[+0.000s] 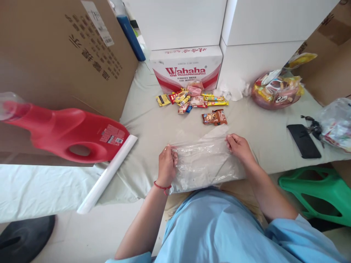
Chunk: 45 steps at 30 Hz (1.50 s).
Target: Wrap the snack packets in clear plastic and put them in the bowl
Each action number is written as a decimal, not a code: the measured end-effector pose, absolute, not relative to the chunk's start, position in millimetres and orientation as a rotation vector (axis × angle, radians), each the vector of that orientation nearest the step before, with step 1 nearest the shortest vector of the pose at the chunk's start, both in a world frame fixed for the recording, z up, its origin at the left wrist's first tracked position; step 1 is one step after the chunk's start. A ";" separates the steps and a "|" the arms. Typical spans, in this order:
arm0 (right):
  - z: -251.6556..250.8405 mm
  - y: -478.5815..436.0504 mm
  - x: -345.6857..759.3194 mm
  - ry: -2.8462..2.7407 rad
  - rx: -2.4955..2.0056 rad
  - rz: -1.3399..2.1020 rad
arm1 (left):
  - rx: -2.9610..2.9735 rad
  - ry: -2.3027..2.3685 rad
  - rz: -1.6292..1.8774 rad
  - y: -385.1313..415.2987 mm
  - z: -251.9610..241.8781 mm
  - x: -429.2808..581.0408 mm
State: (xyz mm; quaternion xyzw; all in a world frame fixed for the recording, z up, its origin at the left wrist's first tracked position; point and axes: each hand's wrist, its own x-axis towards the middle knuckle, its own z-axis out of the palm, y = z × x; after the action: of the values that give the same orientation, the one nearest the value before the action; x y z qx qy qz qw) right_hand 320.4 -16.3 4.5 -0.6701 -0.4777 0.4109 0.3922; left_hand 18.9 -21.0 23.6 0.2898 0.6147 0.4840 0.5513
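Observation:
A clear plastic bag [203, 164] is stretched flat between my hands at the table's front edge. My left hand [168, 164], with a red string on the wrist, is closed on the bag's upper left corner. At the upper right corner, the fingers of my right hand [238, 147] pinch it. Beyond the bag lies a brown snack packet [214, 117]. Farther back is a pile of small wrapped snacks [192, 98], with yellow, red and pink wrappers.
Behind the snacks stands a Wahaha box [189, 69]. On the left are a red jug [79, 133], a white roll [106, 175] and a large carton [68, 47]. To the right are a snack-filled bowl [276, 91], a black phone [304, 141] and a green stool [318, 193].

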 end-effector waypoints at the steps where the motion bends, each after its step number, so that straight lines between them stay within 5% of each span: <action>1: 4.8 -15.0 321.8 -1.306 -1.716 0.975 | 0.678 1.447 1.111 -19.0 23.1 16.0; 12: -5.4 -11.4 337.1 -1.675 -1.842 0.619 | 1.107 1.884 1.125 3.5 0.9 1.1; 17: 17.5 4.6 342.5 -1.619 -1.853 0.409 | 1.744 2.239 1.258 -12.7 14.5 -2.3; 22: 49.9 33.3 307.5 -1.998 -1.358 0.469 | 2.303 1.853 0.702 -11.6 18.9 11.3; 26: 28.2 19.0 281.8 -2.495 -1.005 0.582 | 2.321 1.726 0.431 -12.5 1.1 7.5; 35: -17.1 -57.1 299.5 -2.618 -1.109 0.470 | 2.302 1.896 0.708 18.1 49.3 -6.3; 41: -10.8 -51.4 293.5 -2.669 -1.150 0.408 | 2.342 1.646 0.187 98.1 36.3 44.8; 45: -9.9 -57.5 298.5 -2.637 -1.182 0.424 | 2.302 1.583 0.205 109.2 15.6 45.7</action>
State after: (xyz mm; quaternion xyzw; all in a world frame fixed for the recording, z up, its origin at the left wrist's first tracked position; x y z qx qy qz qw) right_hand 298.5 -57.5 -9.9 -0.4021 -0.8975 0.1441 0.1101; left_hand 45.7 109.2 15.6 0.8099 0.5569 0.0720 0.1695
